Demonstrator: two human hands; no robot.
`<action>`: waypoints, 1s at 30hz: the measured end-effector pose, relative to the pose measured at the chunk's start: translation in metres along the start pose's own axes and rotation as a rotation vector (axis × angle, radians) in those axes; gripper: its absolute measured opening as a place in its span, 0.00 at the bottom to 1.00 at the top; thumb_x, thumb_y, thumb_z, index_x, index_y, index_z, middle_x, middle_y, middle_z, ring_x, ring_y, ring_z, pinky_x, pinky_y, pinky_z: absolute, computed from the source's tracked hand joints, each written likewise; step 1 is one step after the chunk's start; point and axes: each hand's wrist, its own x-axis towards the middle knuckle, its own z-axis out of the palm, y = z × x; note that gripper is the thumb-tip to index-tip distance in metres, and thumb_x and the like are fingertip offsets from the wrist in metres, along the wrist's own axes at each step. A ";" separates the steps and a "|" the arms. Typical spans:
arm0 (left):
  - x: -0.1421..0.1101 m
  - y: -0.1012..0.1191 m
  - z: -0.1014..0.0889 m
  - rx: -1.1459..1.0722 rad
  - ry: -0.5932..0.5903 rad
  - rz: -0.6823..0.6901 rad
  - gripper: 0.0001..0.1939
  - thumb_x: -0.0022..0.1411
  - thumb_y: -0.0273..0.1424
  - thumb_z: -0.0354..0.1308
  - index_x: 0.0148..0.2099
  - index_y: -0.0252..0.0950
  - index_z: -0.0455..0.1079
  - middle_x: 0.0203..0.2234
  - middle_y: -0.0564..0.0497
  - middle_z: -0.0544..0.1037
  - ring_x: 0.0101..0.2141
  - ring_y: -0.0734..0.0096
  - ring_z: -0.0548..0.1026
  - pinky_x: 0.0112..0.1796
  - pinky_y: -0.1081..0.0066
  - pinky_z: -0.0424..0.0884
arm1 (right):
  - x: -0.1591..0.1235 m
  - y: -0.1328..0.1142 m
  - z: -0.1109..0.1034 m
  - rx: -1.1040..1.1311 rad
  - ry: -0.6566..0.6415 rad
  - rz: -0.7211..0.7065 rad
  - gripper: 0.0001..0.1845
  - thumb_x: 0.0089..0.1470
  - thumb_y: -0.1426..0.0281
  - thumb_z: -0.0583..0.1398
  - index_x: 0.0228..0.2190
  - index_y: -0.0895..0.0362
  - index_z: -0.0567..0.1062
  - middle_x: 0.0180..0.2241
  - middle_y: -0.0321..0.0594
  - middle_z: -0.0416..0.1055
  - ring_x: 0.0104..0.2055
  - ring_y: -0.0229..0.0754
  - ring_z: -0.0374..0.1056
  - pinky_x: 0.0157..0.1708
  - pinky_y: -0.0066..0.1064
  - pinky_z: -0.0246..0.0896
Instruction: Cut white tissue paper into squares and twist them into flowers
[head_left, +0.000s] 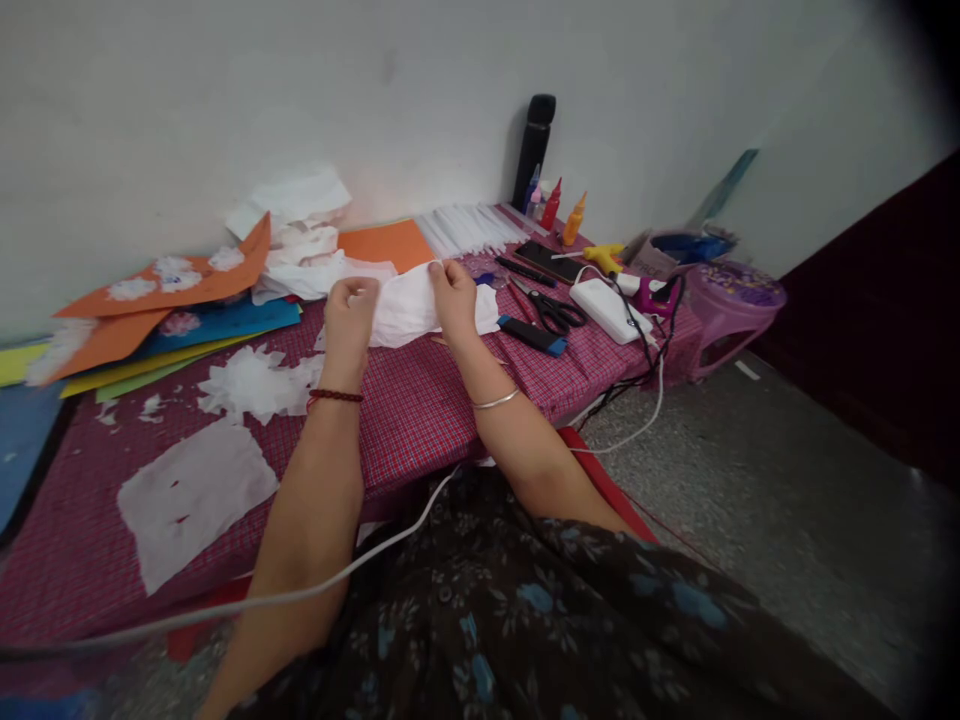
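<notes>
Between my two hands a white tissue paper point(405, 308) is stretched a little above the table. My left hand point(351, 315) pinches its left edge with thumb and fingers. At the upper right edge, my right hand point(454, 298) pinches it too. Behind and to the left lie crumpled white tissues point(304, 258). A pile of torn, ruffled tissue pieces point(255, 383) rests left of my left wrist, and nearer to me a flat tissue sheet point(196, 495) with small holes lies on the cloth.
Scissors point(551, 308), a blue-black cutter point(532, 335), a phone point(550, 262), a yellow glue gun point(604, 258) and a white power bank point(611, 310) sit at the right. Coloured papers point(187, 335) are stacked left. A white cable point(330, 580) crosses in front of me.
</notes>
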 end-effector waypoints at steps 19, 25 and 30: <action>-0.008 0.023 -0.009 0.523 0.053 0.344 0.15 0.70 0.42 0.47 0.45 0.37 0.66 0.44 0.41 0.73 0.50 0.56 0.69 0.52 0.54 0.60 | -0.008 0.004 0.007 -0.147 -0.230 -0.210 0.12 0.63 0.65 0.55 0.27 0.55 0.68 0.26 0.32 0.64 0.31 0.37 0.62 0.36 0.31 0.55; -0.017 0.022 0.005 0.482 -0.101 0.201 0.18 0.70 0.46 0.45 0.34 0.40 0.64 0.27 0.48 0.71 0.33 0.62 0.71 0.38 0.63 0.64 | -0.015 0.003 0.017 -0.039 -0.477 -0.141 0.14 0.62 0.68 0.56 0.24 0.56 0.66 0.24 0.31 0.60 0.29 0.35 0.58 0.32 0.28 0.54; -0.005 0.019 -0.001 0.249 -0.147 0.104 0.17 0.61 0.41 0.58 0.25 0.38 0.61 0.19 0.55 0.62 0.24 0.72 0.61 0.28 0.69 0.59 | -0.016 -0.003 0.010 0.083 -0.598 0.103 0.21 0.61 0.58 0.58 0.22 0.56 0.65 0.20 0.30 0.55 0.27 0.34 0.54 0.27 0.27 0.51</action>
